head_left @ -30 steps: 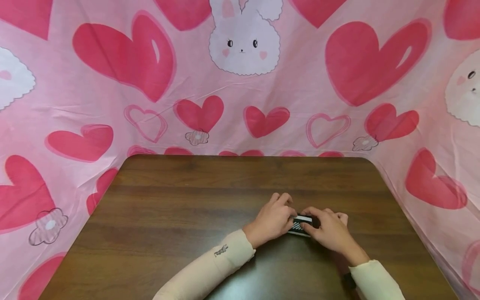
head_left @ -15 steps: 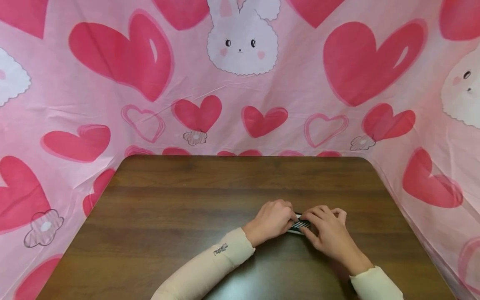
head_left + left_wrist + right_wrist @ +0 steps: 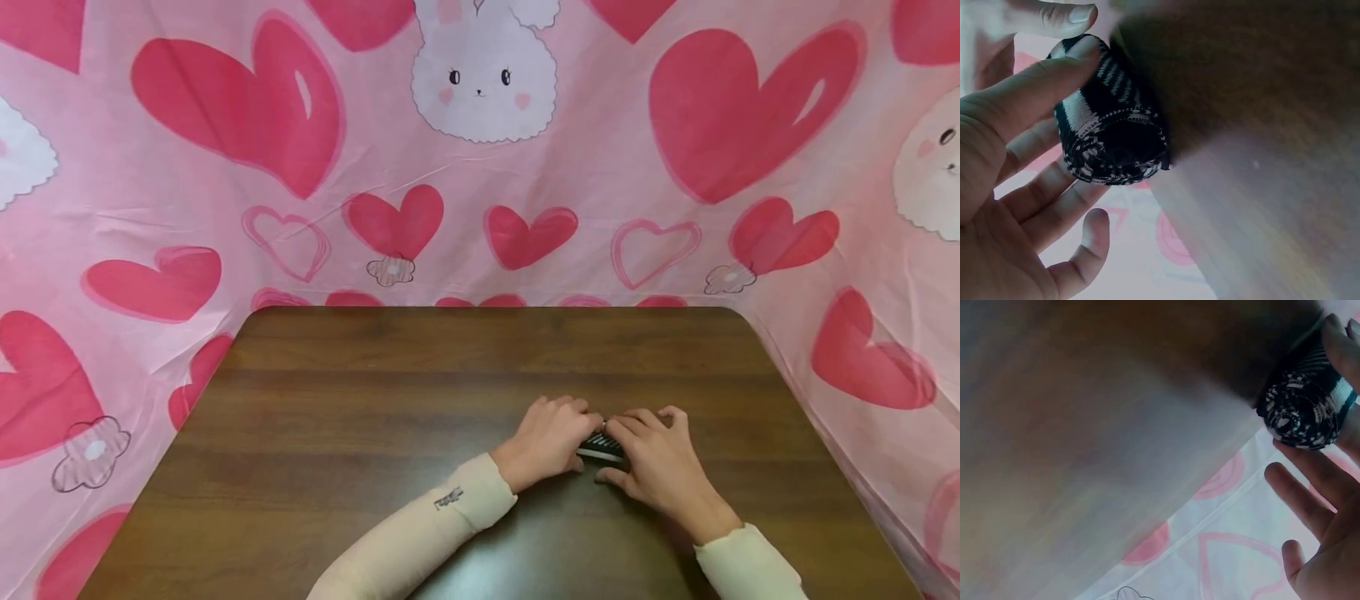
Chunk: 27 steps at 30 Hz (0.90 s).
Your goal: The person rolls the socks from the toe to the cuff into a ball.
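Note:
A black-and-white knitted sock (image 3: 602, 447), rolled into a tight bundle, lies on the wooden table between both hands. My left hand (image 3: 551, 437) holds its left end; in the left wrist view the thumb (image 3: 1054, 81) presses the near side while fingers reach round behind. At the other end, my right hand (image 3: 663, 462) has its fingertips on the far side, its thumb at the near side. The right wrist view shows the roll's spiral end (image 3: 1297, 415) between thumb and fingers. Much of the sock is covered by the hands in the head view.
The brown wooden table (image 3: 375, 392) spreads out on all sides of the hands. A pink cloth (image 3: 525, 167) with hearts and rabbit faces hangs round its back and sides. Cream sleeves (image 3: 420, 529) cover the forearms.
Both hands have drawn slightly closer together around the sock, and less of its patterned top shows. The right thumb has shifted toward the near side. The head view has tilted a little.

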{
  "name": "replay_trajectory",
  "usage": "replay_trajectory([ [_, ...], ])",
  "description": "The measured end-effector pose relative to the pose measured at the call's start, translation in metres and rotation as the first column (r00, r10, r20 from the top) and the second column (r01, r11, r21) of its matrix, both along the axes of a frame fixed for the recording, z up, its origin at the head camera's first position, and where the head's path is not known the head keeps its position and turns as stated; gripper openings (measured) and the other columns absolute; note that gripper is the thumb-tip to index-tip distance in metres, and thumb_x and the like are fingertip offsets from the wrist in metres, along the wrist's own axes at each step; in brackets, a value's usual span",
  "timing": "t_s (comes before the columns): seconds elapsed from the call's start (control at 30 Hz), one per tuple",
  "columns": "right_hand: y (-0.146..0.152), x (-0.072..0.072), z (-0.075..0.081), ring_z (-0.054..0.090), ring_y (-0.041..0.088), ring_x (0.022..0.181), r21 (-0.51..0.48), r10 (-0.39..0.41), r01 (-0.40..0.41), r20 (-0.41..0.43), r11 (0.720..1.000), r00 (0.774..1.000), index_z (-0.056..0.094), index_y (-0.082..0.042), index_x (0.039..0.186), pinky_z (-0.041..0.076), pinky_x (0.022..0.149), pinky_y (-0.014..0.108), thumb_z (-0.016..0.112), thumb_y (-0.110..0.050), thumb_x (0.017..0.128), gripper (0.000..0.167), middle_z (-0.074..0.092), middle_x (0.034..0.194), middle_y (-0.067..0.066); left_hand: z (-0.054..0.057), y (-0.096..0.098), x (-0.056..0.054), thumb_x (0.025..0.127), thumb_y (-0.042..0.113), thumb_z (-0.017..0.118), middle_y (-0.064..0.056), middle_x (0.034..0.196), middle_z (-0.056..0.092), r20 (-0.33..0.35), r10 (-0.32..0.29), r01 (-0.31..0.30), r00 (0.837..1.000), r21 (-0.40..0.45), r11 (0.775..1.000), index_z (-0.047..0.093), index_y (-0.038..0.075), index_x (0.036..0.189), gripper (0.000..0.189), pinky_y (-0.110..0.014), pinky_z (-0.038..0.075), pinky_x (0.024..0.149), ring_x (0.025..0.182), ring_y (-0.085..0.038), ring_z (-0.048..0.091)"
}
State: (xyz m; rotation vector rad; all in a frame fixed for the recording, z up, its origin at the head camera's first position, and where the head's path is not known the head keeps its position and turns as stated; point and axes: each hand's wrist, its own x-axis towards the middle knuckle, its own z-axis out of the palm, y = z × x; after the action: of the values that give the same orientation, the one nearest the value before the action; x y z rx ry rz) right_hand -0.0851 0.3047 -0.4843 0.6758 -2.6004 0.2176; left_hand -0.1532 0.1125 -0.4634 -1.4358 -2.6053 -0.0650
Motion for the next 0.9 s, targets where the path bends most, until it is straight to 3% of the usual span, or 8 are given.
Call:
replay_trajectory([
  [0.23, -0.004, -0.004, 0.003, 0.061, 0.032, 0.094, 0.021, -0.048, 0.048, 0.023, 0.999, 0.999, 0.064, -0.011, 0.100, 0.028, 0.086, 0.064, 0.092, -0.052, 0.058, 0.065, 0.072, 0.089, 0.009, -0.003, 0.005, -0.001, 0.067, 0.041, 0.094, 0.004, 0.099, 0.062, -0.053, 0.018, -0.020, 0.998, -0.032, 0.999, 0.066, 0.024, 0.117, 0.060, -0.032, 0.050, 0.060, 0.084, -0.014, 0.060],
  [0.47, -0.010, -0.003, 0.004, 0.062, 0.030, 0.093, 0.054, -0.088, 0.084, 0.064, 0.995, 0.994, 0.064, -0.007, 0.110, 0.030, 0.087, 0.063, 0.095, -0.040, 0.062, 0.066, 0.072, 0.093, 0.010, -0.005, 0.005, 0.001, 0.068, 0.040, 0.093, 0.003, 0.097, 0.063, -0.057, 0.041, -0.042, 0.998, -0.024, 0.999, 0.066, 0.021, 0.113, 0.056, -0.032, 0.051, 0.061, 0.084, -0.015, 0.061],
  [0.57, -0.014, -0.001, 0.007, 0.061, 0.029, 0.093, 0.061, -0.117, 0.111, 0.110, 0.992, 0.987, 0.065, -0.007, 0.110, 0.030, 0.087, 0.062, 0.093, -0.036, 0.063, 0.063, 0.072, 0.092, 0.009, -0.004, 0.002, 0.002, 0.070, 0.041, 0.091, 0.002, 0.099, 0.063, -0.020, 0.052, -0.053, 0.998, -0.037, 0.998, 0.066, 0.021, 0.115, 0.055, -0.032, 0.051, 0.061, 0.086, -0.015, 0.061],
  [0.77, -0.021, 0.004, 0.013, 0.058, 0.025, 0.091, 0.024, -0.167, 0.166, 0.240, 0.986, 0.956, 0.065, -0.010, 0.106, 0.029, 0.086, 0.061, 0.085, -0.035, 0.066, 0.052, 0.070, 0.090, 0.001, -0.002, -0.007, 0.006, 0.072, 0.051, 0.087, 0.005, 0.110, 0.061, 0.121, 0.084, -0.075, 0.989, -0.078, 0.994, 0.063, 0.023, 0.125, 0.065, -0.032, 0.052, 0.068, 0.098, -0.014, 0.058],
  [0.9, -0.022, 0.007, 0.015, 0.056, 0.020, 0.089, -0.044, -0.159, 0.181, 0.310, 0.982, 0.937, 0.066, -0.013, 0.106, 0.028, 0.086, 0.060, 0.083, -0.035, 0.069, 0.046, 0.069, 0.090, -0.005, 0.000, -0.016, 0.007, 0.070, 0.047, 0.087, 0.008, 0.105, 0.061, 0.233, 0.081, -0.081, 0.969, -0.007, 0.997, 0.065, 0.024, 0.120, 0.059, -0.029, 0.050, 0.067, 0.092, -0.010, 0.056],
])
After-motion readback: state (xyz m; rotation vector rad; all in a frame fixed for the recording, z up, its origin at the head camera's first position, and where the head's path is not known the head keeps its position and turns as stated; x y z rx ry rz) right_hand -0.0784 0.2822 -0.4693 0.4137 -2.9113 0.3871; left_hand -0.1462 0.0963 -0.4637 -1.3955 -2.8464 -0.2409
